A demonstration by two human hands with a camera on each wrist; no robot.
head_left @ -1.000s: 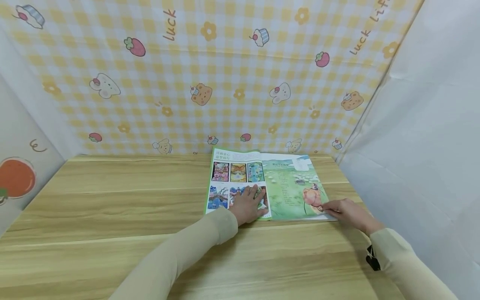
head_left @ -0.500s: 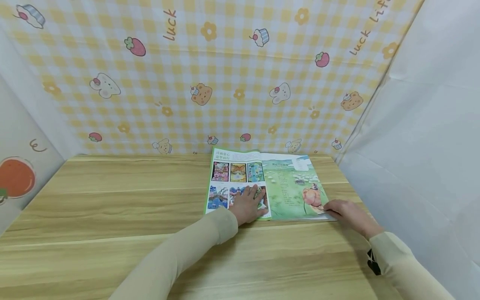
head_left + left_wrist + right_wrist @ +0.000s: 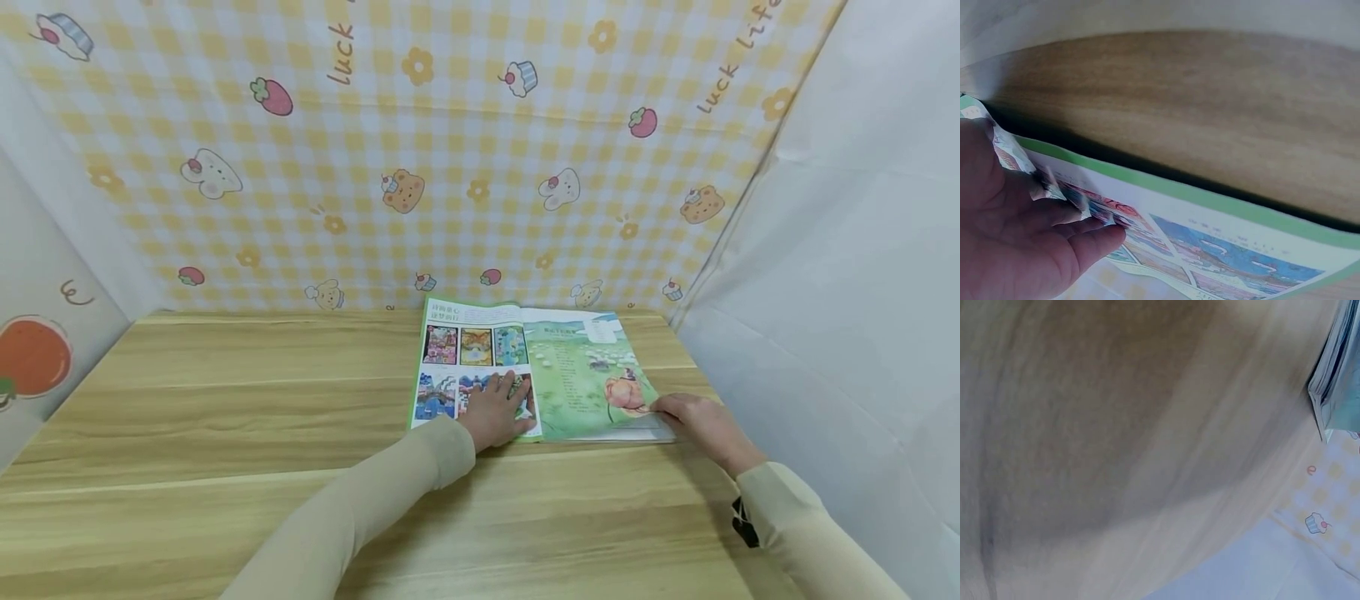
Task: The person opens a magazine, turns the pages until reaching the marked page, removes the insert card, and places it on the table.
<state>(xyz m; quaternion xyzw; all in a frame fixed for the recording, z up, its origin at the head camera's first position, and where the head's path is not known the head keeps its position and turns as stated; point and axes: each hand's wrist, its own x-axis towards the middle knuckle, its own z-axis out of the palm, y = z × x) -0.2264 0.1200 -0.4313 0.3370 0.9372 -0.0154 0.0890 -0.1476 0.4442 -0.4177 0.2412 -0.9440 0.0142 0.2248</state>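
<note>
An open magazine (image 3: 566, 392) lies at the far side of the table, a green meadow picture on its right page and rows of small paintings on its left. With fingers spread, the left hand (image 3: 497, 415) rests flat on the left page. The right hand (image 3: 703, 428) pinches the lower right corner of the right page, which is lifted a little, and a white page shows beneath. In the left wrist view, the left hand (image 3: 1029, 237) lies over the green-bordered page. The right wrist view shows only the magazine's edge (image 3: 1329, 381), not the hand.
The wooden table (image 3: 225, 400) reaches back to a yellow checked cloth (image 3: 480, 150) with printed cartoons. A white sheet (image 3: 847, 300) hangs along the right side. A black clip-like object (image 3: 744, 525) is at the right sleeve.
The right hand has drawn the page corner slightly up, so a wider strip of the white page below now shows. The left hand has stayed in place.
</note>
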